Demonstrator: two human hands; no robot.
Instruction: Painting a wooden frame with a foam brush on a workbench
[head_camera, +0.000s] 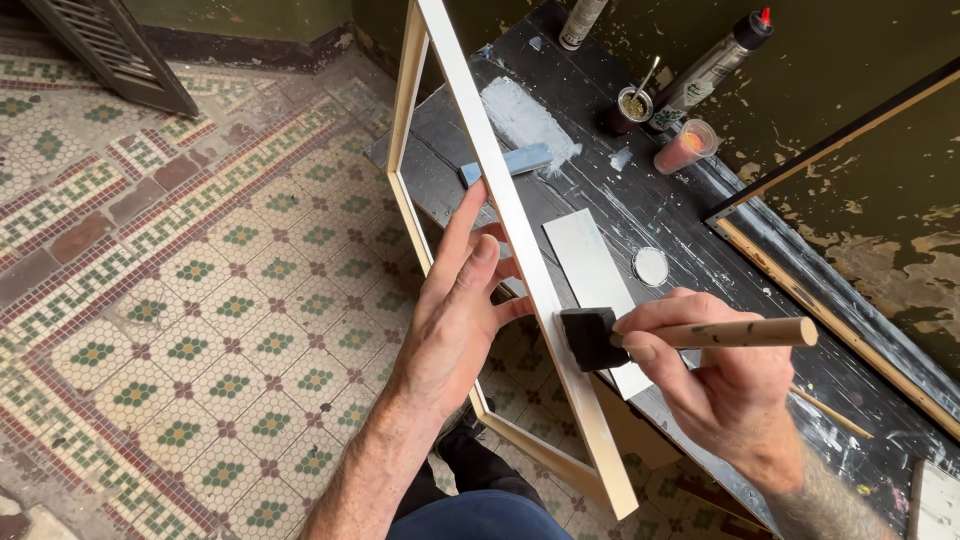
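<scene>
A pale wooden frame (480, 150) stands tilted on edge over the black table's near side. My left hand (455, 310) grips the frame's long right rail from the left, fingers wrapped around it. My right hand (715, 375) holds a foam brush by its light wooden handle (745, 333). The brush's black foam head (590, 338) presses against the frame rail just below my left hand.
The black paint-flecked table (700, 230) carries a white strip (590, 270), a small round lid (650, 266), a blue block (510, 163), a jar with a spoon (633, 103), a pink cup (688, 145) and bottles (710, 68). A dark-framed panel (850, 230) leans at right. Mosaic tile floor (200, 300) lies left.
</scene>
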